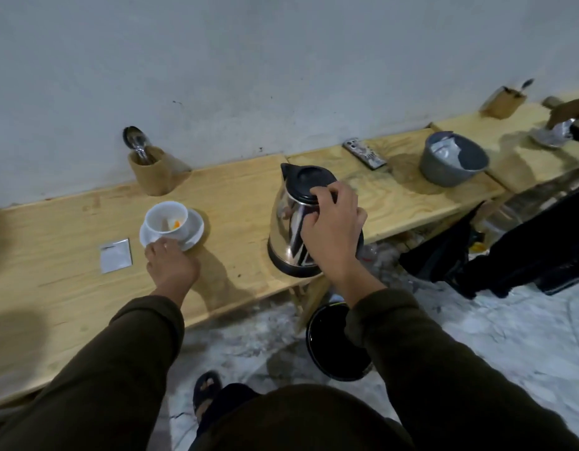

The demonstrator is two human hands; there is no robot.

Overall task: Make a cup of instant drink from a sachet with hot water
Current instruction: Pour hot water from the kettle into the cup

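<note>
Right hand [333, 229] is wrapped around the black handle of the steel kettle [296, 222], fingers curled over the top near the black lid, firm grasp. Kettle sits upright on the wooden bench [70, 288], base flat near the front edge, spout pointing away toward the wall. Left hand [171, 265] is at the near rim of the white saucer [197, 231], fingertips touching its edge, fingers loosely together; can't tell whether it's pinching the rim or just resting on it. White cup [166, 219] stands on the saucer, tilted slightly in this wide-angle view, with a bit of orange powder [175, 224] and some pale powder at the bottom, no liquid visible. Opened silver sachet [115, 255] lies flat on the bench just left of the saucer, apart from the hand. Behind the cup, against the wall, a wooden holder [153, 174] with a metal spoon [136, 141] standing in it. Further right on the bench: a phone [364, 153] lying flat, then a grey bowl [452, 164] holding what looks like torn silver packets. At the far right edge a second wooden holder [504, 105] and another person's hand [567, 115] over something shiny; too cut off to say more. Black bin [337, 346] on the floor below the kettle, partly hidden by the right sleeve. Both sleeves dark olive.
</note>
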